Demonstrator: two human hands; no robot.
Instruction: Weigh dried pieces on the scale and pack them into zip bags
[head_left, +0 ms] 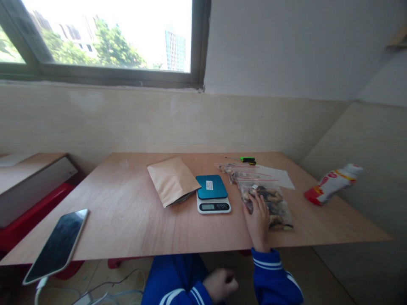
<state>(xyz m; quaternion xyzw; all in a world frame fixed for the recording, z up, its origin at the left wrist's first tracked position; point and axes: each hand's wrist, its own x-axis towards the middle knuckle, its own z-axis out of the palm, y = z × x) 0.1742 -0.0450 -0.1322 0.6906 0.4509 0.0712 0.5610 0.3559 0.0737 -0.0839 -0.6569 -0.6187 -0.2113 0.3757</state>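
Pressing flat, zip bag (pixel 273 207) is pinned under open right hand (pixel 258 221) beside scale (pixel 212 194); left hand (pixel 220 284) is curled shut below table (pixel 127 220).

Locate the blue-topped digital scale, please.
In the head view, the blue-topped digital scale sits on the plywood table between a brown paper envelope and a clear zip bag under the right hand.

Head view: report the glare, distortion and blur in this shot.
In the head view, the window is blown out to white at the sky; wide-angle distortion splays the plywood tabletop and bends the wall lines; the right hand on the plastic zip bag shows no strong motion blur; the lower right corner falls dark.
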